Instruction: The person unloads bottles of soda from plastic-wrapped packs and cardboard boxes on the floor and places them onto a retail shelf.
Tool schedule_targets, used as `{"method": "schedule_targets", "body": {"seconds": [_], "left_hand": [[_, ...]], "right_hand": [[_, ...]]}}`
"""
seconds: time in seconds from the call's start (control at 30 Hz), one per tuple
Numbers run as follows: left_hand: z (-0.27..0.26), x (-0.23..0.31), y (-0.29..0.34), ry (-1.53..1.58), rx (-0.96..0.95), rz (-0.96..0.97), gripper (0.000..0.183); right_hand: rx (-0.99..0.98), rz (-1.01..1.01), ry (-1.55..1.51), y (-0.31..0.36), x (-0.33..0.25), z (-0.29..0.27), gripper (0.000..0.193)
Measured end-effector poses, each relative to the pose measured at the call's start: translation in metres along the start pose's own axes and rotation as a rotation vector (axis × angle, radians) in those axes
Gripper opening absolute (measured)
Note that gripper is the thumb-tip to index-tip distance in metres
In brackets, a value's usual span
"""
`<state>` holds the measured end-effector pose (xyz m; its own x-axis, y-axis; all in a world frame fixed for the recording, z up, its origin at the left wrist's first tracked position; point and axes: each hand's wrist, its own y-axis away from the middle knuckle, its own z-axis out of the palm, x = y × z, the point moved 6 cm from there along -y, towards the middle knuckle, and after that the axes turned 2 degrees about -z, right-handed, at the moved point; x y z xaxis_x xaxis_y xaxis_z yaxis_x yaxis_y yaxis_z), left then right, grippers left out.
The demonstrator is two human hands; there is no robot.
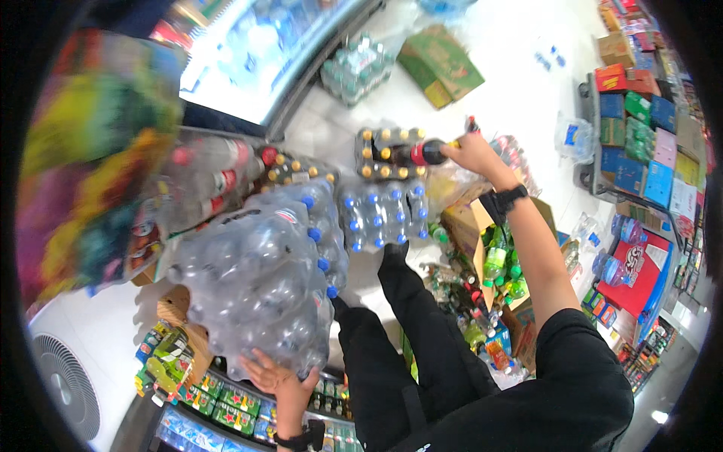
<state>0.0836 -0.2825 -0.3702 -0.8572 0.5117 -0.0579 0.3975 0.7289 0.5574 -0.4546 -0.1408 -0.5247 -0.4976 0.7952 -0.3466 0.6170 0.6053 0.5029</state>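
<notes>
My left hand (277,379) presses up against the underside of a large shrink-wrapped pack of clear bottles (252,290), holding it at chest height. My right hand (473,153) reaches far out and grips a dark cola bottle (422,153) by its middle, held level above a shrink-wrapped pack of dark bottles with yellow caps (385,154) on the floor. A black watch sits on each wrist. My legs in black trousers stand between the packs.
Packs of blue-capped water bottles (376,213) and red-capped bottles (218,177) lie on the floor. An open cardboard box (468,226) with green bottles stands to the right. A glass-door cooler (260,53) is ahead; shelves of boxed goods (648,143) line the right.
</notes>
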Motion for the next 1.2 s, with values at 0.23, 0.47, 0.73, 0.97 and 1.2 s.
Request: {"method": "schedule_targets", "body": {"seconds": [0.23, 0.47, 0.73, 0.97, 1.2], "left_hand": [[-0.019, 0.019, 0.003, 0.191, 0.024, -0.046, 0.125], [-0.128, 0.046, 0.038, 0.715, 0.346, 0.549, 0.072], [-0.241, 0.057, 0.226, 1.498, -1.385, 1.214, 0.066], [-0.244, 0.037, 0.267, 1.603, -0.57, 1.269, 0.05], [-0.256, 0.023, 0.286, 1.464, -0.14, 1.303, 0.062]], "right_hand": [[-0.073, -0.172, -0.164, 0.202, -0.139, -0.203, 0.044], [-0.154, -0.393, -0.374, 0.401, -0.271, -0.305, 0.032], [-0.011, -0.523, -0.304, 0.543, -0.371, -0.333, 0.024], [0.275, -0.499, -0.24, 0.59, -0.391, -0.343, 0.036], [0.337, -0.491, -0.124, 0.607, -0.411, -0.344, 0.022]]}}
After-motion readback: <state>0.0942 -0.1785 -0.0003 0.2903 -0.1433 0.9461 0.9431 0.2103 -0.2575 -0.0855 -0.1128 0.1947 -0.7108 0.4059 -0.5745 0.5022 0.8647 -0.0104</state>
